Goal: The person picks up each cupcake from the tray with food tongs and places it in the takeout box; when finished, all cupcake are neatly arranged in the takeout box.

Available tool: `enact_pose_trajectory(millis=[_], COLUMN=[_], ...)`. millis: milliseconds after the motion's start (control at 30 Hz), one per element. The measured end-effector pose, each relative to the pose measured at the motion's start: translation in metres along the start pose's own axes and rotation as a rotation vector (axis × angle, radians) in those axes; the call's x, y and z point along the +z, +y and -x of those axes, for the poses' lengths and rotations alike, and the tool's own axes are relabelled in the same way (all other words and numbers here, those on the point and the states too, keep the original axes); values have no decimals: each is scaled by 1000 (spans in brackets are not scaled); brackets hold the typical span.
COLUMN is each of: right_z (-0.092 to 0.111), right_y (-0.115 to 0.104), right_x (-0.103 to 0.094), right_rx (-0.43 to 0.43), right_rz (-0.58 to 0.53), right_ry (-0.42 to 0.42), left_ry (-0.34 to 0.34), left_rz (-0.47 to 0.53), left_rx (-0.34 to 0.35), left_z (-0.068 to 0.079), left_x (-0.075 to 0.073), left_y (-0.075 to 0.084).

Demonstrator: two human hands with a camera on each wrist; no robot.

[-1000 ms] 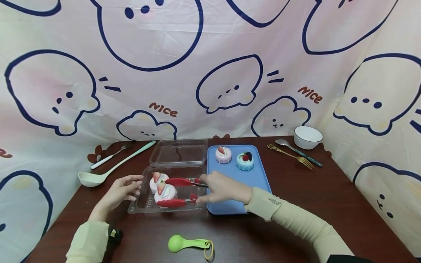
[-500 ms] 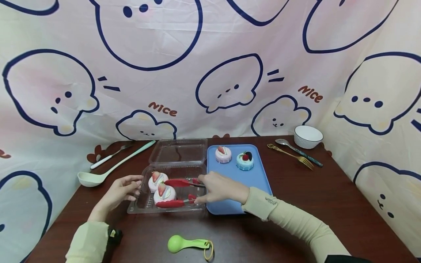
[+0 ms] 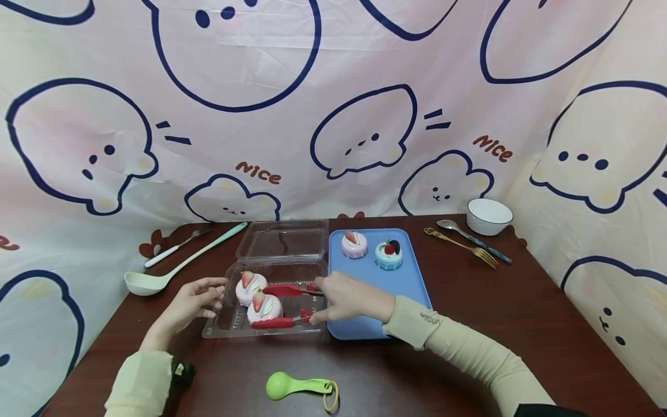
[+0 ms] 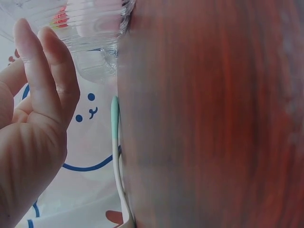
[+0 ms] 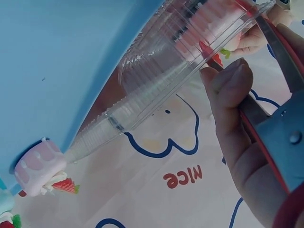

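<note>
Red-tipped tongs (image 3: pixel 283 290) are in my right hand (image 3: pixel 350 297), their arms on either side of a pink strawberry-topped cake (image 3: pixel 267 310). This cake sits in a clear plastic box (image 3: pixel 219 332) with its lid folded back. Right behind it, another pink strawberry cake (image 3: pixel 249 288) partly overlaps it in the head view. My left hand (image 3: pixel 191 302) is at the box's left edge, fingers loosely bent and holding nothing; in the left wrist view its fingertips (image 4: pixel 27 40) come right up to the clear plastic. The right wrist view shows the tongs' metal arms (image 5: pixel 280 57) beside my fingers.
Right of the box lies a blue tray (image 3: pixel 359 329) bearing a pink cake (image 3: pixel 354 245) and a blue cake (image 3: pixel 388 256). A ladle (image 3: pixel 148 284) lies left, a green measuring spoon (image 3: pixel 281 386) in front. Fork (image 3: pixel 484 256), spoon (image 3: pixel 495 253) and white bowl (image 3: pixel 488 218) are back right.
Over the last half second the tongs' tips and the front pink cake have shifted slightly right inside the box. My left hand has stayed in place.
</note>
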State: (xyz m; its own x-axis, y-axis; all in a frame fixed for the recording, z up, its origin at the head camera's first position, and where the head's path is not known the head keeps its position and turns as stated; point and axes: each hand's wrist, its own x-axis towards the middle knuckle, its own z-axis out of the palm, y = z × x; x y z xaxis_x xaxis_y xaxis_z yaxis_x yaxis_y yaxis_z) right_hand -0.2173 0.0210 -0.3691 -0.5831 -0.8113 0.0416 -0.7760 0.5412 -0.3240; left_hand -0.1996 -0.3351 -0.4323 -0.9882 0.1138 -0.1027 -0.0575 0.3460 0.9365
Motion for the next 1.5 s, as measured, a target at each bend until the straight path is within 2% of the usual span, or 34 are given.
enact_pose_trajectory(millis=[300, 567, 767, 1167, 1500], right_z=[-4, -3, -5, -4, 2], right_y=[-1, 0, 2, 6, 11], right_x=[2, 1, 1, -2, -3], right_rx=[-37, -9, -22, -6, -2], right_rz=[49, 8, 11, -38, -91], right_ry=[21, 12, 34, 24, 55], left_ry=[-6, -3, -4, -3, -5], left_rz=[12, -6, 2, -4, 4], left_rx=[8, 10, 11, 14, 11], left_z=[0, 2, 2, 1, 1], left_x=[2, 1, 1, 0, 0], left_y=[2, 4, 4, 2, 0])
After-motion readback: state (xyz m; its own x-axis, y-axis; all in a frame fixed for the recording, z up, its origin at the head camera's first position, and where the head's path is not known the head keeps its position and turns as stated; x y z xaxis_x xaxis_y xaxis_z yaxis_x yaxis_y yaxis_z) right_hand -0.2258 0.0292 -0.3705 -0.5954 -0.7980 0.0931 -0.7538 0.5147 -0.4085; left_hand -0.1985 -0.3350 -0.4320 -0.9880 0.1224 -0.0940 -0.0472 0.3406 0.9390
